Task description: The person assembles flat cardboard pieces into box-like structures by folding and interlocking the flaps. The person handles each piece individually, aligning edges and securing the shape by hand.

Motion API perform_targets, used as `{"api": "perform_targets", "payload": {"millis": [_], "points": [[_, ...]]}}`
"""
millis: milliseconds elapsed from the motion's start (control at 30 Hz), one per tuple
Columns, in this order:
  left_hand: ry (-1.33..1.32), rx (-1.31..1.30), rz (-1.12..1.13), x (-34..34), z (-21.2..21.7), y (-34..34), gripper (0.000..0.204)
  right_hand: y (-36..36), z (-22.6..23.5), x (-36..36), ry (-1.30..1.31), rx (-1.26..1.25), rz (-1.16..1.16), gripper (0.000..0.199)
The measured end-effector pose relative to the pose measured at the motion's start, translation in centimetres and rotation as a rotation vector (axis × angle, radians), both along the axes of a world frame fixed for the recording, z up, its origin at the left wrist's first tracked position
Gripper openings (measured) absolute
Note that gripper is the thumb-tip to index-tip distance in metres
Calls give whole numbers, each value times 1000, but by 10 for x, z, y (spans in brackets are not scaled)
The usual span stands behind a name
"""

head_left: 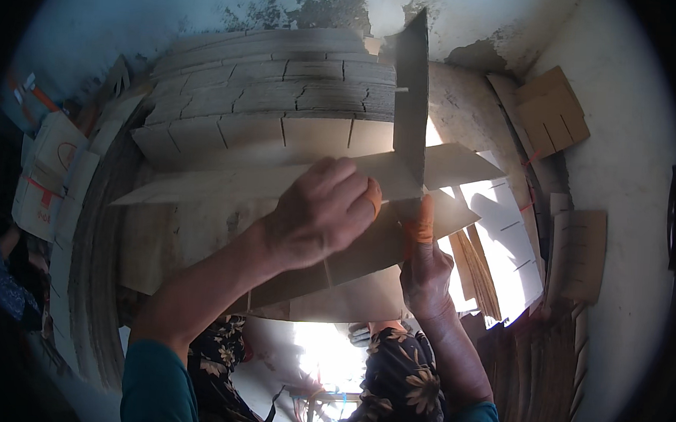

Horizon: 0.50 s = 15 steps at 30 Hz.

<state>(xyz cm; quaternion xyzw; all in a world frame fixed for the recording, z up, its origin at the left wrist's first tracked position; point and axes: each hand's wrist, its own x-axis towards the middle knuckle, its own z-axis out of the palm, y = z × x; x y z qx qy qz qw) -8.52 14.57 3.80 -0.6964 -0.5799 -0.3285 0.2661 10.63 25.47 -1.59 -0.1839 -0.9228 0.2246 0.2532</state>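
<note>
My left hand (319, 210) grips a long horizontal cardboard strip (226, 185) near its middle, fingers curled over its top edge. A second, narrower cardboard strip (412, 93) stands upright and crosses the long one at a slot. My right hand (426, 271), with an orange cover on its finger, pinches the lower end of that upright strip. Another slotted cardboard strip (351, 257) lies slanted just under both hands.
A tall stack of slotted cardboard strips (283, 95) fills the space ahead. More cardboard pieces (554, 107) lean on the wall at the right, and folded cartons (49, 176) sit at the left. Sunlit slotted sheets (503, 241) lie to the right.
</note>
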Motion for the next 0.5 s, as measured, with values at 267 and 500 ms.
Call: {"api": "perform_targets", "payload": {"millis": [267, 500], "points": [[-571, -403, 334, -62, 29, 20, 41, 0, 7, 16, 12, 167, -8, 76], [97, -330, 529, -122, -57, 49, 41, -7, -2, 11, 110, 148, 72, 63]]}}
